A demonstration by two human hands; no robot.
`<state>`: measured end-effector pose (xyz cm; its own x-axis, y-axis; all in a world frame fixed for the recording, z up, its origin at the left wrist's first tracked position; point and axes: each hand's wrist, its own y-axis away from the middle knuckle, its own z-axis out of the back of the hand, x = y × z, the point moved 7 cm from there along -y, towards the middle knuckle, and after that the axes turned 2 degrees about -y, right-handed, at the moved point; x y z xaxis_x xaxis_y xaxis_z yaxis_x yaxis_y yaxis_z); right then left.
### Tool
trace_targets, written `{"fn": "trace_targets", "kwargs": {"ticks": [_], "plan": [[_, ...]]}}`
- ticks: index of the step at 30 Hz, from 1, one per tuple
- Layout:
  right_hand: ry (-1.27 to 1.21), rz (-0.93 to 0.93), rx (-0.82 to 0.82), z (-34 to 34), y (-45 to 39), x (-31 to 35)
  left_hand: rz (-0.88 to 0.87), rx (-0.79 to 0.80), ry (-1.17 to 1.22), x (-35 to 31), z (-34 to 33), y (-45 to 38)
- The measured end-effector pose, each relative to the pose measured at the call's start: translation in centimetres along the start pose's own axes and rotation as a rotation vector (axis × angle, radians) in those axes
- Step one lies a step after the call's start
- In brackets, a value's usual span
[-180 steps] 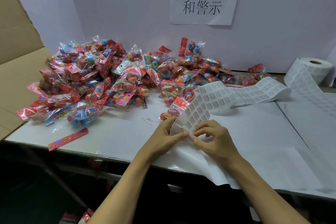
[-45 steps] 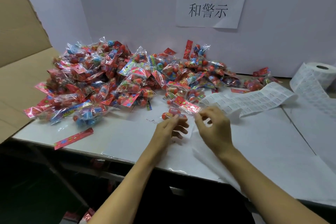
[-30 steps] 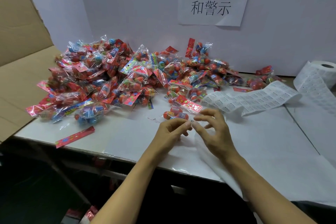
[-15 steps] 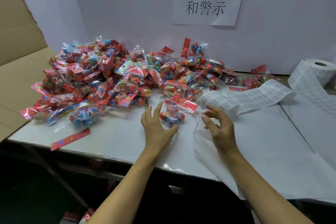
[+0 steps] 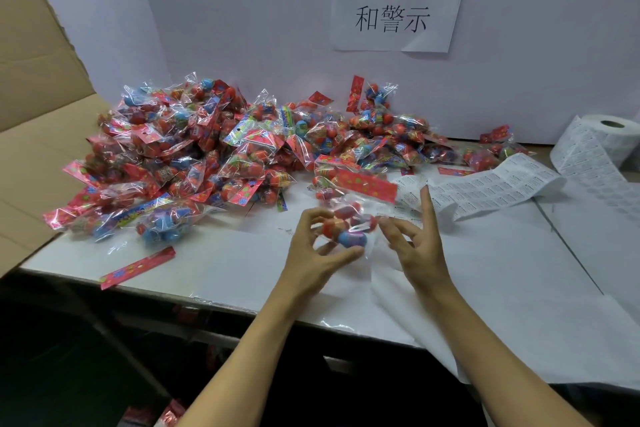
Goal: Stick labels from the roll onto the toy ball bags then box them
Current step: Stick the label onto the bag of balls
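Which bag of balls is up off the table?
The toy ball bag held in the left hand, in front of the big pile. All the other bags lie on the table.

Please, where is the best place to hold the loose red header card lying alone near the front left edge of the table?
Probably pinch the loose red header card at its nearer left end, coming from the table's front edge. It is a thin flat strip, and that end lies closest to the edge.
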<state>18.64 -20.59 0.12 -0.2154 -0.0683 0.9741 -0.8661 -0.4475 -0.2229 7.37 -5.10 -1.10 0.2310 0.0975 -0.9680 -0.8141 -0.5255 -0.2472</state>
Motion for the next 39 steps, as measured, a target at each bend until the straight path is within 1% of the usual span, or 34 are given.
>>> {"fn": "trace_targets", "kwargs": {"ticks": [1,2,6,8,11,13,17,25,30,35,39], "plan": [[-0.032,-0.007,0.003,0.1,0.0,-0.1,0.002,0.055,0.001,0.0,-0.4,0.1],[-0.06,-0.006,0.009,0.1,0.1,-0.1,0.015,0.075,0.006,0.0,-0.5,0.1],[-0.14,-0.013,0.081,-0.3,0.3,-0.1,0.184,-0.025,0.13,0.8,0.4,-0.1],[-0.136,-0.016,0.146,-0.7,0.5,0.2,0.255,-0.033,0.084,1.0,0.3,-0.2],[-0.099,0.005,0.196,-1.1,0.9,0.8,0.221,0.032,-0.004,0.6,-0.2,-0.2],[-0.101,0.018,0.207,-1.2,0.9,0.8,0.188,0.042,-0.025,0.3,-0.2,-0.1],[-0.114,-0.037,0.177,-1.2,0.7,0.4,0.161,0.07,-0.009,0.3,-0.2,-0.1],[-0.098,-0.01,0.186,-1.2,0.5,0.3,0.205,0.054,-0.007,0.8,-0.1,-0.2],[-0.168,-0.028,0.175,-1.0,0.4,0.3,0.171,0.109,-0.064,0.5,-0.4,0.1],[-0.224,-0.048,0.128,-0.7,0.2,0.1,0.163,0.208,-0.074,0.5,-1.0,0.3],[-0.233,-0.053,0.104,-0.4,-0.1,-0.2,0.149,0.24,-0.046,0.8,-0.9,0.2]]}}
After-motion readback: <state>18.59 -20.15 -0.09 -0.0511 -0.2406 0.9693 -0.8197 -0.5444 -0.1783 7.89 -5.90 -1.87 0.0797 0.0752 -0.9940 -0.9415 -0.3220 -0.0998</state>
